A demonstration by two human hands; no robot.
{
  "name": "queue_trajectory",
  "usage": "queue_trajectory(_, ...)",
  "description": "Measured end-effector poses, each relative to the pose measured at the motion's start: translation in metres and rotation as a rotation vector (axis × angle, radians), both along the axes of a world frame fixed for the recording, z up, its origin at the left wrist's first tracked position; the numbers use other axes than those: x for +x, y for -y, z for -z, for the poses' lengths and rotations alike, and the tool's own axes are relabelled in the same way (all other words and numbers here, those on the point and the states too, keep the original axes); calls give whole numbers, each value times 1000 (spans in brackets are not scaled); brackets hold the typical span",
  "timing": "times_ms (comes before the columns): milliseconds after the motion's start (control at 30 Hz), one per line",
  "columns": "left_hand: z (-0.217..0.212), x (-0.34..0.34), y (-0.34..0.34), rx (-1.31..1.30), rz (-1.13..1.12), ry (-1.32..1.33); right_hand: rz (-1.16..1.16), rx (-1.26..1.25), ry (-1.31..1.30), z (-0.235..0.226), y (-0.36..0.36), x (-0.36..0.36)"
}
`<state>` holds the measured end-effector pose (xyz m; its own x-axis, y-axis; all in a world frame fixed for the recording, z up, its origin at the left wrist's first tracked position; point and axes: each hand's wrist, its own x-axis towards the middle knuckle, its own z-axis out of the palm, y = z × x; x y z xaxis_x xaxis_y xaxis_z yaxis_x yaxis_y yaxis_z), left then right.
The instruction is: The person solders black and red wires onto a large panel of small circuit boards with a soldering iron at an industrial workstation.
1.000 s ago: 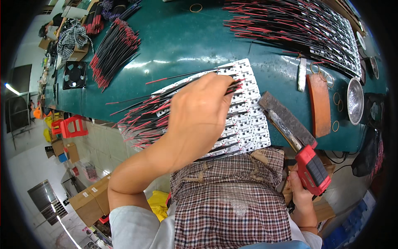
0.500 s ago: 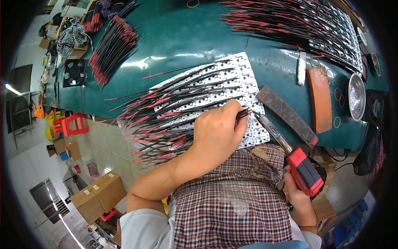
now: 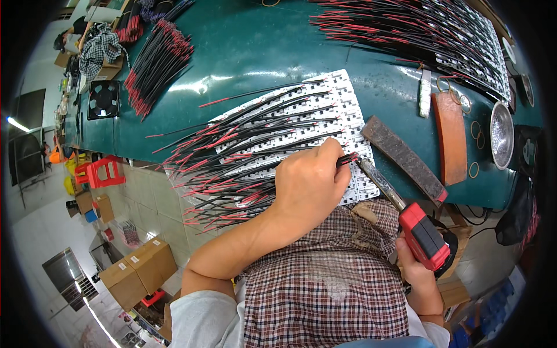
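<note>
My left hand (image 3: 307,182) is closed on a small bunch of black wires (image 3: 349,158), whose reddish tips poke out past the thumb and fingertips. Beneath it lies a white circuit board panel (image 3: 351,116) with rows of small dark parts. Many black wires with red ends (image 3: 232,142) fan out leftward from the panel. In my right hand (image 3: 415,269) is a red and black soldering iron (image 3: 426,238), its metal shaft pointing up and left. The iron's tip is close to the held wire ends; whether they touch I cannot tell.
A dark flat bar (image 3: 403,159) and an orange-brown block (image 3: 449,139) lie right of the panel, beside a metal bowl (image 3: 501,134). Another wired panel (image 3: 481,52) sits at the far right. A wire bundle (image 3: 159,66) and a black fan (image 3: 105,99) are at the left.
My left hand has shifted slightly to the right with the wires. The soldering iron has hardly moved, its tip staying near the wire ends.
</note>
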<state>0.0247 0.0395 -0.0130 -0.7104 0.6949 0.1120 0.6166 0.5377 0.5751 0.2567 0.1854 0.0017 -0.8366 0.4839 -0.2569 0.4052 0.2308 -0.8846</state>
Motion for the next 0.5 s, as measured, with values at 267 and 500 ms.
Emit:
queue_trajectory(267,0,0,-1,6,9,-25,25,45,-66,-1,2,3)
queue_trajectory(500,-1,-6,-1,-14,17,24,40,35,-34,0,3,7)
